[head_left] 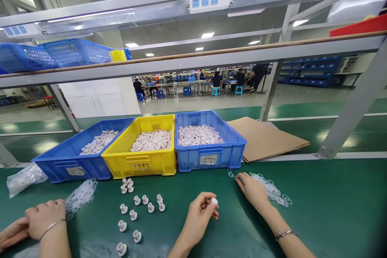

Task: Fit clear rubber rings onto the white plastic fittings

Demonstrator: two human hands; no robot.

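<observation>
My left hand (pixel 198 219) is closed around a small white plastic part (pixel 214 201), pinched between thumb and fingers above the green table. My right hand (pixel 253 190) reaches forward with its fingers bunched and tips down on the table. Beside those fingertips lie a couple of thin translucent rings (pixel 230 173); whether one is between them is hidden. A loose pile of the same rings (pixel 273 190) spreads to the right of that hand. Left of my left hand, several white flanged plastic bushings (pixel 137 236) stand on the table in small groups.
A blue bin (pixel 211 162), a yellow bin (pixel 139 165) and another blue bin (pixel 77 169) hold white parts. Cardboard sheets (pixel 269 139) lie at right. A co-worker's hands (pixel 45 219) rest by another ring pile (pixel 81 197) and a plastic bag (pixel 26 179). A shelf (pixel 193 58) crosses above.
</observation>
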